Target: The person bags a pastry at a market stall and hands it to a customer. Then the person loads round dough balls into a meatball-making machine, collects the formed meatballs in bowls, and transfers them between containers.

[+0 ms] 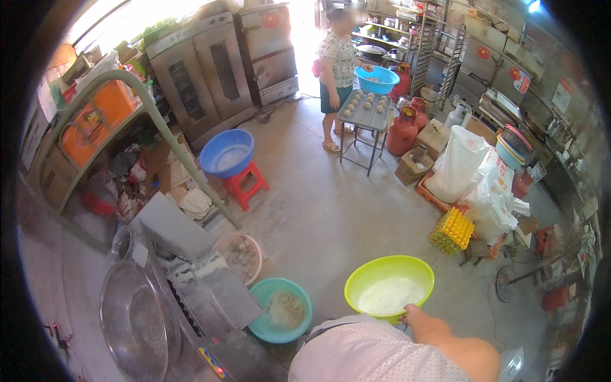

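Note:
My right hand grips the near rim of a yellow-green plastic basin, which holds a layer of white powder that looks like flour. Out of view is my left hand. To the left of my body, a teal basin contains a heap of pale floury material. Behind it a pink basin holds several round dough-like balls. A flour-dusted metal machine with a chute stands beside these basins, its lower edge over the teal one.
A large steel bowl sits left of the machine. Farther off, a blue basin rests on a red stool. Another person stands at a tray of dough balls. Yellow egg trays and white sacks line the right.

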Demonstrator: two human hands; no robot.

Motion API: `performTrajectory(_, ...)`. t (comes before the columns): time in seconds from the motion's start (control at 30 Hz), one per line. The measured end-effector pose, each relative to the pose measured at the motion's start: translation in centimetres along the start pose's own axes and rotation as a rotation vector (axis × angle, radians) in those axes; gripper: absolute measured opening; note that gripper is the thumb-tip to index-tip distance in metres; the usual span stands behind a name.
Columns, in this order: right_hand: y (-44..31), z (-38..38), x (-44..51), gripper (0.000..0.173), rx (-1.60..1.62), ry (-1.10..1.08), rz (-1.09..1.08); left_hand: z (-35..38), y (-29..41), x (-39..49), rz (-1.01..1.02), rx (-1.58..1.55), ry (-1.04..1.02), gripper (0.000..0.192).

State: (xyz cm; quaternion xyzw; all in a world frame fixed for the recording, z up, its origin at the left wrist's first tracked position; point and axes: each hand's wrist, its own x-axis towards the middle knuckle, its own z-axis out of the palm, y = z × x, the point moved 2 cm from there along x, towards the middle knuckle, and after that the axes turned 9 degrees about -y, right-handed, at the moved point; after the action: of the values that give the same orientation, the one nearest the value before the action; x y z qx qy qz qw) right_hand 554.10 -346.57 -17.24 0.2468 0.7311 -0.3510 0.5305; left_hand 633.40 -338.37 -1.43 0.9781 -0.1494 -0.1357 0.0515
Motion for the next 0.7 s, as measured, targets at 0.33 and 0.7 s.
performTrajectory(0.33, 0.0, 1.4, -1.3, 0.039, 0.024, -0.130, -0.007, -1.1, 1.0, -1.0, 0.033, -0.011, 0.032, 0.071)
performTrajectory(0.7, 0.0, 0.9, -1.2, 0.035, -0.053, -0.029, -0.022, -0.3, -2.9, -1.2, 0.140, -0.025, 0.130, 0.070)
